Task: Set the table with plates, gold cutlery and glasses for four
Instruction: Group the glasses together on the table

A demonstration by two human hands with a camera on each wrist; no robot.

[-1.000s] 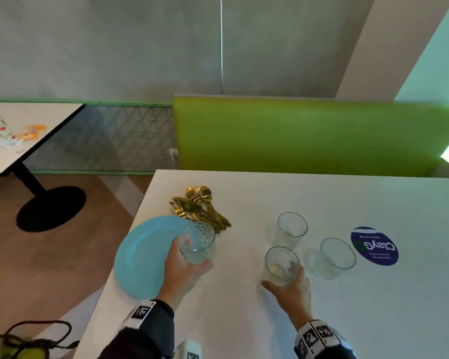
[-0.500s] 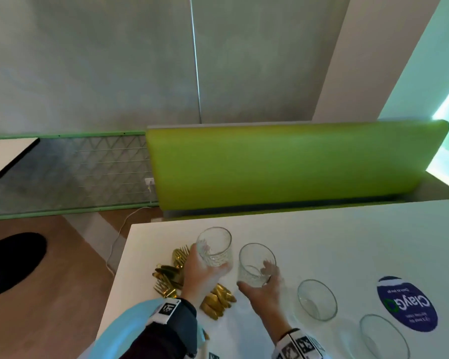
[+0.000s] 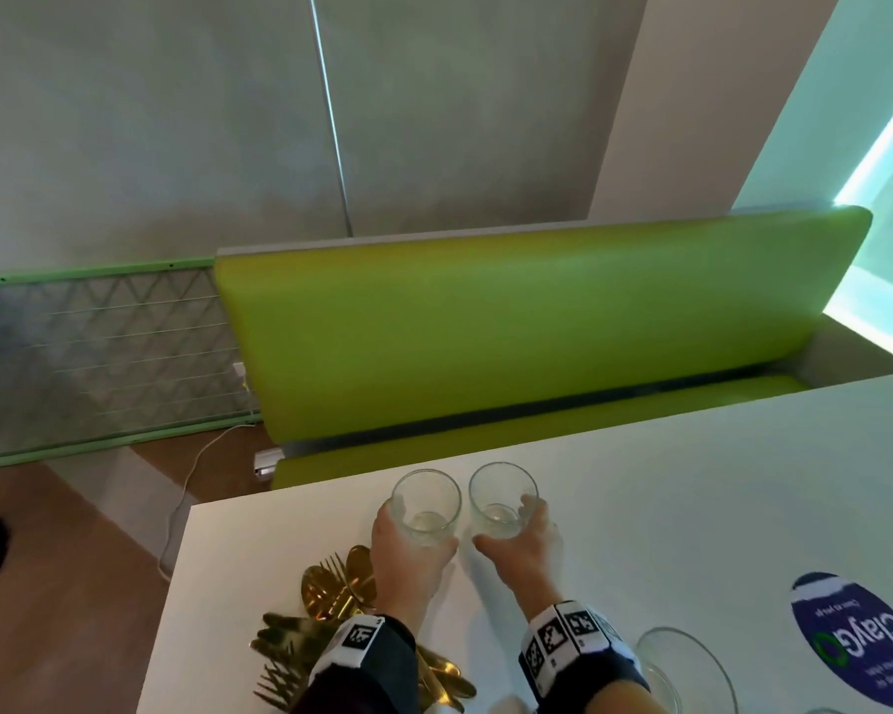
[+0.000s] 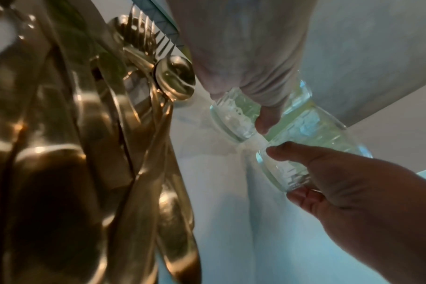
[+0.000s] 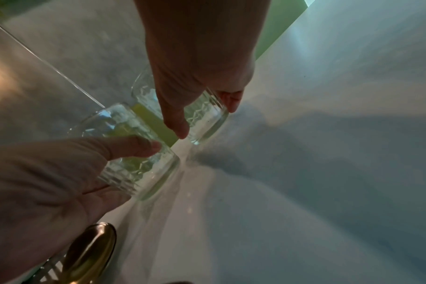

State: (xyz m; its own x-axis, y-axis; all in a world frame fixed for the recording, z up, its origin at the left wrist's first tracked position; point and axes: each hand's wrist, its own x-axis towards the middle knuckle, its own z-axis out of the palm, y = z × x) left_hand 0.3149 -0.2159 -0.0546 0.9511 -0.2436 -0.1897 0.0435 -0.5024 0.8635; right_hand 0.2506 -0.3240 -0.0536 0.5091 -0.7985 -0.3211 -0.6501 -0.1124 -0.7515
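Observation:
Two clear patterned glasses stand upright side by side near the far edge of the white table (image 3: 692, 507). My left hand (image 3: 413, 538) grips the left glass (image 3: 425, 507) around its lower wall. My right hand (image 3: 516, 533) grips the right glass (image 3: 502, 499) the same way. In the left wrist view the left glass (image 4: 234, 115) and right glass (image 4: 311, 146) almost touch, their bases at or just above the tabletop; I cannot tell which. A pile of gold cutlery (image 3: 341, 595) lies under my left forearm. No plates are in view.
A third empty glass (image 3: 686, 667) stands at the bottom right, next to a round blue sticker (image 3: 857, 636). A green bench (image 3: 511, 322) runs along the table's far side. A white cable (image 3: 186, 487) trails on the wooden floor to the left.
Both hands have carried their glasses away from me, from the middle of the table to its far edge, drawing them close together. The blue plate has dropped out of view.

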